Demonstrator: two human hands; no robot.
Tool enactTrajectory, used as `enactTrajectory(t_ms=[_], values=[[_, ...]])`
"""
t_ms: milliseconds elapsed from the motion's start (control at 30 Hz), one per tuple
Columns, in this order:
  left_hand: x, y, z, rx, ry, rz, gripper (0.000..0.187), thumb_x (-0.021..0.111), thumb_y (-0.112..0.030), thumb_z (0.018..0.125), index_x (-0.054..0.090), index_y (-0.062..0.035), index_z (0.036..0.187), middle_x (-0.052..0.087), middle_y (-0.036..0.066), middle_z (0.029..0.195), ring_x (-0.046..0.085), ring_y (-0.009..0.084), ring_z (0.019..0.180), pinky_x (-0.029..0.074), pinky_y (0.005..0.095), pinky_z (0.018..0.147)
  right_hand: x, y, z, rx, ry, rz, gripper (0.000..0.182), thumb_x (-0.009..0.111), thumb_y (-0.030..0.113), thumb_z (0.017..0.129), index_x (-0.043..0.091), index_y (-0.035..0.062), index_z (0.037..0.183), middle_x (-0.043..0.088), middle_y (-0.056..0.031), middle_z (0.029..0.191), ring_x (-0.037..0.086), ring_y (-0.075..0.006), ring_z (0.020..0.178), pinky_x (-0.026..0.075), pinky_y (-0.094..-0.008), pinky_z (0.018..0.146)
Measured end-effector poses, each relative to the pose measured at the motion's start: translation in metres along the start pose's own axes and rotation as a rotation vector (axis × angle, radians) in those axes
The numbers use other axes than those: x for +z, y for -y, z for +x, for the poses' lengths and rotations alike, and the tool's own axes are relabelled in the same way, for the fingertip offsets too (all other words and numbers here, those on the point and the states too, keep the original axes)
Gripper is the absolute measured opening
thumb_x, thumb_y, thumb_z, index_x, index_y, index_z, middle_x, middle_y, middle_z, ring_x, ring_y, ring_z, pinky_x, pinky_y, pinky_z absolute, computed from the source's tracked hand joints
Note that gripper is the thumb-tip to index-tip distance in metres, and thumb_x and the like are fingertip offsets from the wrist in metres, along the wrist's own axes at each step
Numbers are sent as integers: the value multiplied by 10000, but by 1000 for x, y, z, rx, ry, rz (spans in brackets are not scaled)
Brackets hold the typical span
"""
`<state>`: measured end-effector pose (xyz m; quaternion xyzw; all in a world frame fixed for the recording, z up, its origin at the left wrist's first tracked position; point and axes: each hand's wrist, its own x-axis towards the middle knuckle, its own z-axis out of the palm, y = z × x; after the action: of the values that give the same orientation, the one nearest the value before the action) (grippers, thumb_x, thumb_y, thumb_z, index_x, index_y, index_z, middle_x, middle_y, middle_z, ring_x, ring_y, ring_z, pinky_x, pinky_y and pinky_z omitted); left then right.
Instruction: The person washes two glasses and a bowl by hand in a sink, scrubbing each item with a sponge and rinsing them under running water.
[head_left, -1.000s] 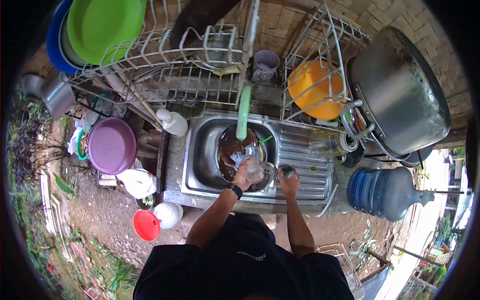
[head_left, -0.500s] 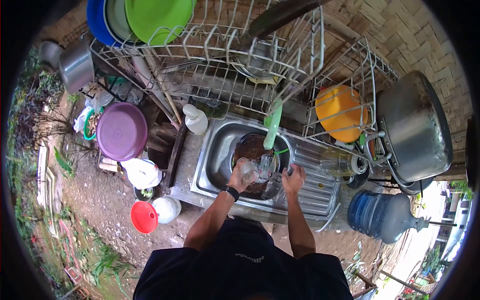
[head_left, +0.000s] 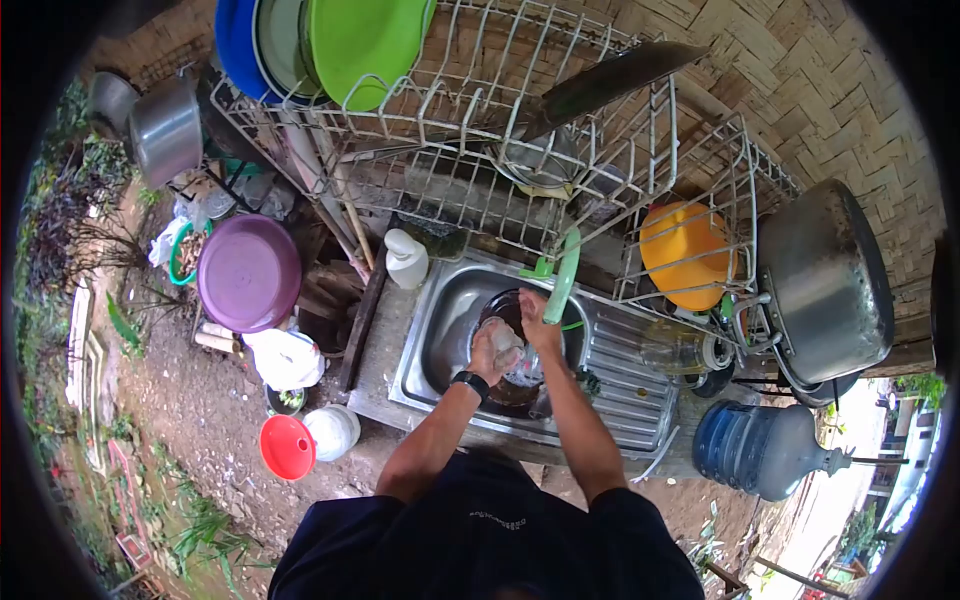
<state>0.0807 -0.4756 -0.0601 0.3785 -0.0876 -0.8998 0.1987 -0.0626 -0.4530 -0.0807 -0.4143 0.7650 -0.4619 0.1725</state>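
Note:
My left hand, with a dark watch on the wrist, is wrapped round a clear drinking glass and holds it tilted over the sink basin. Close beside the green hose on the tap, my right hand is raised with its fingers stretched out and apart, and I see nothing in it. Below the hands a dark round basin sits in the sink with water and foam in it; its contents are partly hidden. A dark scrubber rests by the sink's right edge, next to my right forearm.
A white pump bottle stands at the sink's back left. Above hangs a wire dish rack. To the right are the ridged drainboard, a large jar, a big metal pot and a blue water jug.
My right hand has moved left and up from the drainboard side to the hose. The dark scrubber it had is now at the sink's edge. My left hand still holds the glass.

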Motion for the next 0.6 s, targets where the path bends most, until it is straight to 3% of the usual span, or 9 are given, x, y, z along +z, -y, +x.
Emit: enactTrajectory(t_ms=[100,133,200,267,333,400,467,533,600], values=[[-2,13,30,-69,-86,35,299,425,-473,934,530,-209,1026,605,34,927,611,213,842,516,369,584,3,21,-14,432,-134,457,211,641,187,853,668,-20,884,661,-86,783,609,-113,630,487,-278,524],[-26,29,61,-5,64,47,355,377,-519,946,492,-233,1122,570,36,1065,586,206,929,514,397,642,-6,50,-14,552,-149,451,234,653,204,850,667,-30,847,665,-108,783,608,-129,641,490,-274,560],[-5,30,55,68,-73,201,423,322,-526,956,525,-188,1110,604,41,1017,600,193,917,511,363,713,-12,74,-20,376,-146,158,217,634,203,855,669,-7,896,669,-129,848,626,-179,716,502,-305,641],[-31,47,78,514,6,397,507,313,-501,971,442,-131,1294,550,86,1182,541,218,1106,453,375,915,-8,54,-29,93,-75,-93,283,560,243,877,640,68,1085,649,-156,1048,612,-312,968,475,-379,840],[-22,38,71,849,-30,1327,510,386,-425,965,342,-130,1378,463,117,1289,438,256,1223,381,370,1001,-12,55,-34,89,-75,-217,387,485,358,902,592,92,1162,620,-180,1113,598,-350,1025,468,-401,869],[1,32,59,826,-48,1416,536,396,-404,966,298,-126,1413,416,150,1345,394,276,1274,343,352,1038,-20,60,-27,255,-9,-221,425,440,393,916,564,109,1207,594,-190,1169,572,-362,1082,448,-408,909],[35,35,41,463,-31,663,532,343,-437,977,310,-119,1402,410,183,1348,410,275,1259,340,321,1026,-42,83,-6,597,125,-97,398,428,347,920,556,117,1218,571,-186,1213,533,-350,1138,414,-399,961],[26,36,55,584,25,920,538,336,-422,977,302,-95,1404,400,178,1368,358,277,1301,309,329,1047,-42,76,1,728,192,-55,404,445,350,916,551,109,1222,566,-204,1216,521,-333,1159,409,-388,970],[18,28,60,678,44,1441,554,384,-337,940,282,-68,1414,362,191,1397,298,311,1334,268,349,1080,-22,58,-11,320,72,-75,385,474,355,907,579,96,1171,579,-217,1187,531,-335,1151,430,-387,927]])
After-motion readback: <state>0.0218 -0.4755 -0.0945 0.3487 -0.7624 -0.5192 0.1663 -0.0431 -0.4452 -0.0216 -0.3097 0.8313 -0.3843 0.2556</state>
